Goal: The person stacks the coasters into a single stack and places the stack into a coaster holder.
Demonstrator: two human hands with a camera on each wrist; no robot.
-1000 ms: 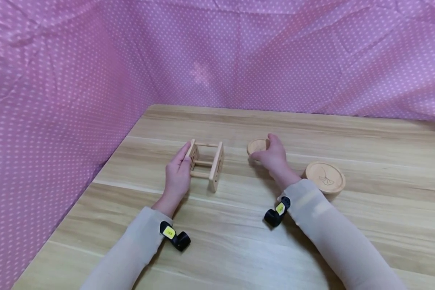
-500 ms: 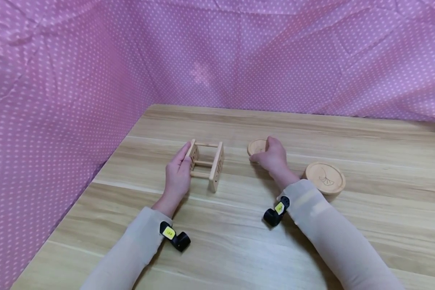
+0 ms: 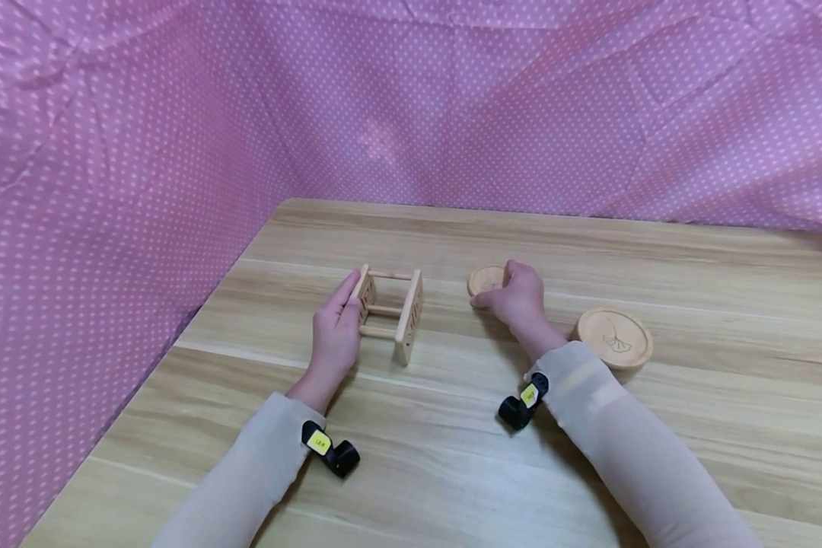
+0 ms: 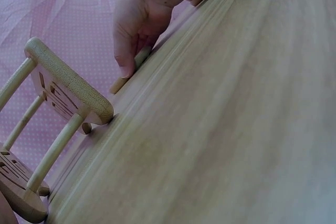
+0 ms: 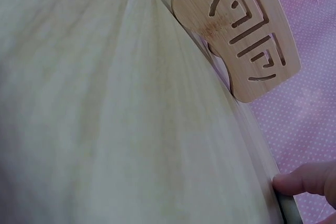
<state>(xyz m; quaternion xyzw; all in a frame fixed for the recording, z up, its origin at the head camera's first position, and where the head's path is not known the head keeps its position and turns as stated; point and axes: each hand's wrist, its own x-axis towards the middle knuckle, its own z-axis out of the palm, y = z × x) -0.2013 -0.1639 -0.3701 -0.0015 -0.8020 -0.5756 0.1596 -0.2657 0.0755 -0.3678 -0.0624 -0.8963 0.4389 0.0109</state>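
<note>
A small wooden coaster rack [image 3: 409,316], two slotted side panels joined by dowels, stands on the table left of centre. My left hand [image 3: 336,332] holds its left panel, thumb on the near side. To the right, my right hand [image 3: 523,303] pinches a round wooden coaster [image 3: 482,281] at table level, covering its right part. In the left wrist view the thumb and fingers are around the coaster's edge [image 4: 118,85]. The right wrist view shows the thumb [image 5: 300,179] against its rim, beyond the rack's cut-out panel [image 5: 247,35].
A thick round stack of wooden coasters [image 3: 615,338], the top one marked with a ginkgo leaf, sits beside my right forearm. The wood-grain table [image 3: 411,457] ends at a pink dotted cloth [image 3: 452,114] behind and to the left.
Over the last second my right hand's fingers have drawn in slightly at the coaster, which stays in place. My left hand and the rack have not moved.
</note>
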